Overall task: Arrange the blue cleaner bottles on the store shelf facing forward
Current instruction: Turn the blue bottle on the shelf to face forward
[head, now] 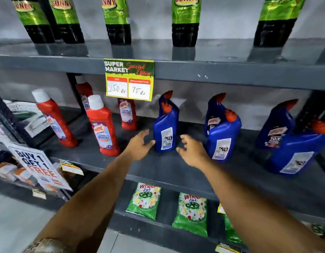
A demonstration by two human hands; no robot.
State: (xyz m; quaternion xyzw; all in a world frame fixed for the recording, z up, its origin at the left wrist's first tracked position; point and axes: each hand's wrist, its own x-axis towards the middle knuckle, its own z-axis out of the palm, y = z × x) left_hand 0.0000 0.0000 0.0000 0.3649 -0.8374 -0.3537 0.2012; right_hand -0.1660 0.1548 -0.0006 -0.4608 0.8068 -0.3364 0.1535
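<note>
Between my two hands stands the bottle (165,133) I am after, upright on the middle shelf (165,170), its long axis vertical and its red cap leaning off to the upper right. My left hand (139,146) is spread, thumb tip at or just shy of the bottle's lower left side; I cannot tell whether it touches. My right hand (191,152) is also spread, fingers curled loosely, just beside the lower right side with a sliver of dark shelf showing between. Neither grip holds anything. The left looks slightly the nearer, though both flank the base almost evenly, so I judge a two-handed turn about the upright axis is what the move calls for.

What faces me is the white back label with its fine print, so this bottle is turned the wrong way round. Close behind it, partly hidden, stands a second blue one (164,99), only its cap and shoulder showing.

Farther right, a pair (222,136) stands one behind the other: the front one shows its back label too, the rear one its brand front. Beyond those, at the right end, a third pair (293,152) repeats that pattern, the front one leaning in the wide lens. Left of me are red bottles (103,128), not mine to handle.

The risk, as I judge it, is knocking the hidden bottle behind while turning.
</note>
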